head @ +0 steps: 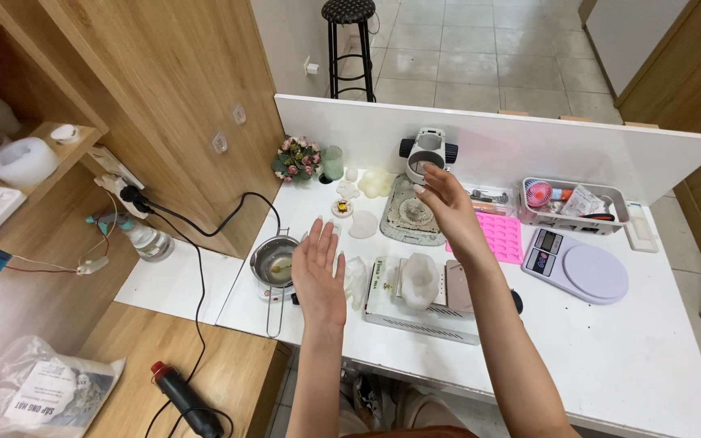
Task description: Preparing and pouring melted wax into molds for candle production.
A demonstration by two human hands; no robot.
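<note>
My left hand (318,272) hovers flat above the white table (651,357), fingers apart and holding nothing, just right of a small metal melting pot (273,264) with a wire handle. My right hand (446,203) reaches further back, fingers spread, with the fingertips at the base of a white stereo microscope (427,152). Under it lies a grey tray with a round pale mould (410,213). A white box-shaped device (415,312) with a translucent lump (419,280) on top sits between my two forearms.
A pink silicone mould (503,235), a digital kitchen scale (578,266) and a white bin of small items (578,203) stand to the right. Flowers (296,158) and a green cup (333,162) are at the back left. A heat gun (184,397) lies on the lower wooden surface.
</note>
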